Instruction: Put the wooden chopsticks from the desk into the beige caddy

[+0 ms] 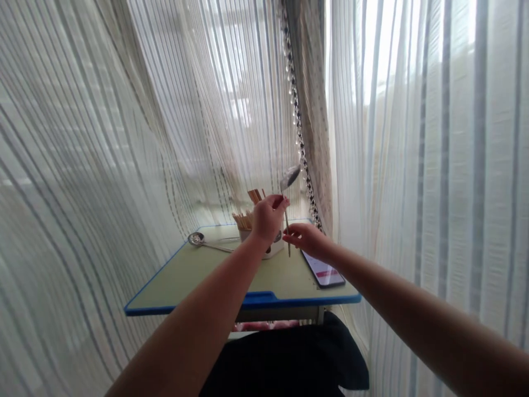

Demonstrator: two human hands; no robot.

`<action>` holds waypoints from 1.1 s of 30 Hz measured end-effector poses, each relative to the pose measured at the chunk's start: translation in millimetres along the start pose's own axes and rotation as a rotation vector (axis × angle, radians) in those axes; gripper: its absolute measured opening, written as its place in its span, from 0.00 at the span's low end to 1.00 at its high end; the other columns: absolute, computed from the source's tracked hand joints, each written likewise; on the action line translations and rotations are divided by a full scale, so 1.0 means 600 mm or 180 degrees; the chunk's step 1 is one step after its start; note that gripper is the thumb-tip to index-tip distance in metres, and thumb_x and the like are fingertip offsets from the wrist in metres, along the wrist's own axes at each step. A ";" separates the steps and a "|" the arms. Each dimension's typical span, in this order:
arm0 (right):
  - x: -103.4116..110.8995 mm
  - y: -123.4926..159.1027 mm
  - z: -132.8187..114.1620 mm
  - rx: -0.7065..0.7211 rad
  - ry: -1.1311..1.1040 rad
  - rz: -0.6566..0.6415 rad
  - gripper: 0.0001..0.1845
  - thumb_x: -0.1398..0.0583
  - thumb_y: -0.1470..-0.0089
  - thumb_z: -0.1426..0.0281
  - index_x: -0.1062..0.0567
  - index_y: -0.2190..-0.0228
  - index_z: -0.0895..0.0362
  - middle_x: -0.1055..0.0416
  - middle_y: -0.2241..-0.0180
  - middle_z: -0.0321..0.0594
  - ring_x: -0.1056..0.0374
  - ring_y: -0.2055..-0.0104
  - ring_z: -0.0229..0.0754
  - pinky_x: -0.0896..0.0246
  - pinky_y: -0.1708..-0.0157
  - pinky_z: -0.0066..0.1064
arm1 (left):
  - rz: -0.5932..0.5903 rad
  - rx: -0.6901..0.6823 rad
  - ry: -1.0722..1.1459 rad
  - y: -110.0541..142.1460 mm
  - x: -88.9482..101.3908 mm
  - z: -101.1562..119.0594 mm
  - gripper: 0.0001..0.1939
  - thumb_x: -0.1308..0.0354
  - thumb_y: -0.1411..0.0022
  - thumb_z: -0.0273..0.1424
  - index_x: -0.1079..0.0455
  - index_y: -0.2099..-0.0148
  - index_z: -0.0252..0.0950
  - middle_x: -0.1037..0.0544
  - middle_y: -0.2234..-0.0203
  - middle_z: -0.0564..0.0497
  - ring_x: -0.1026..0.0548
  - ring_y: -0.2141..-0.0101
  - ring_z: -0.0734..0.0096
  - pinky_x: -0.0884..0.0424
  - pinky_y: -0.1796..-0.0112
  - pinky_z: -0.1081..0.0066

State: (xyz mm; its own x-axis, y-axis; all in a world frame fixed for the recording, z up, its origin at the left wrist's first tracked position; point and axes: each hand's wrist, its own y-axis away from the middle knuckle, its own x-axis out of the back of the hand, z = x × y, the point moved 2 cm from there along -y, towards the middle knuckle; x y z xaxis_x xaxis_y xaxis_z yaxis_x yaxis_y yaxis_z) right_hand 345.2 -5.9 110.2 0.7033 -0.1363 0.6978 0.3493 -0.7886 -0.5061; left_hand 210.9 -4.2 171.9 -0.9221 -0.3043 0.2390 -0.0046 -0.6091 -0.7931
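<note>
A metal ladle [291, 177] is held upright over the desk, its bowl on top and its handle pointing down. My left hand [268, 219] pinches the handle just under the bowl. Lower down, the fingers of my right hand [302, 237] close around the same handle. Behind my left hand stands a white utensil holder [274, 251] with wooden chopsticks [255, 196] and a bundle of thin wooden sticks [243, 221] in it; my hand and wrist hide part of it. A slotted metal ladle [196, 239] lies on the desk to the left, handle toward the holder.
The light green desk [177, 281] has a raised blue edge. A phone [324, 271] with a lit screen lies at its right side, under my right forearm. Striped sheer curtains [103, 165] hang close around the desk.
</note>
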 end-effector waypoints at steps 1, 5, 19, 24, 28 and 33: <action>-0.001 -0.002 0.007 -0.0028 -0.0097 0.0007 0.10 0.41 0.48 0.65 0.23 0.67 0.59 0.26 0.73 0.38 0.32 0.73 0.35 0.41 0.70 0.26 | 0.0002 -0.0002 -0.0001 -0.002 -0.003 -0.002 0.09 0.42 0.42 0.34 0.25 0.65 0.34 0.20 0.72 0.48 0.24 0.70 0.71 0.29 0.66 0.72; 0.000 -0.023 0.022 -0.0117 -0.0318 0.0118 0.12 0.42 0.47 0.64 0.23 0.65 0.58 0.24 0.71 0.39 0.31 0.74 0.36 0.39 0.72 0.26 | 0.0119 -0.0079 -0.0012 -0.020 -0.007 -0.010 0.09 0.42 0.42 0.34 0.25 0.64 0.33 0.20 0.71 0.48 0.23 0.69 0.71 0.29 0.66 0.72; -0.019 -0.155 0.068 -0.0325 -0.0277 0.1055 0.10 0.42 0.49 0.67 0.23 0.66 0.56 0.24 0.68 0.39 0.29 0.69 0.38 0.40 0.66 0.28 | 0.0167 -0.0426 -0.0524 -0.122 -0.058 -0.056 0.08 0.42 0.42 0.33 0.26 0.62 0.35 0.20 0.69 0.48 0.23 0.68 0.69 0.29 0.64 0.71; -0.046 -0.167 0.110 -0.0351 -0.0418 0.1042 0.09 0.42 0.51 0.69 0.22 0.68 0.57 0.24 0.69 0.39 0.30 0.69 0.38 0.39 0.64 0.29 | 0.0211 -0.0238 -0.0927 -0.116 -0.077 -0.093 0.09 0.43 0.41 0.33 0.26 0.61 0.34 0.20 0.68 0.47 0.23 0.67 0.68 0.31 0.63 0.71; -0.072 -0.151 0.143 -0.0538 -0.0558 0.1143 0.14 0.39 0.59 0.71 0.22 0.66 0.57 0.24 0.63 0.41 0.31 0.63 0.40 0.39 0.60 0.30 | 0.0032 0.0282 -0.1375 -0.088 -0.094 -0.124 0.08 0.45 0.40 0.31 0.26 0.63 0.34 0.21 0.70 0.46 0.24 0.66 0.66 0.33 0.64 0.70; -0.068 -0.102 0.157 -0.1192 -0.0708 0.1741 0.22 0.48 0.58 0.75 0.25 0.60 0.63 0.26 0.62 0.48 0.31 0.64 0.43 0.38 0.59 0.35 | -0.0283 0.0764 -0.1762 -0.055 -0.109 -0.150 0.08 0.46 0.40 0.31 0.27 0.62 0.35 0.21 0.67 0.44 0.24 0.63 0.64 0.34 0.62 0.69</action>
State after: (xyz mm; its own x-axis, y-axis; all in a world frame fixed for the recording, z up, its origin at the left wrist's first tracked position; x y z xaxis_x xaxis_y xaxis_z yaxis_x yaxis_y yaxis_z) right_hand 353.2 104.4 65.1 0.8413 -0.4782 0.2520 -0.2998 -0.8008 -0.5185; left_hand 236.4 101.8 132.2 -0.5838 -0.5410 0.6054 0.0744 -0.7781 -0.6237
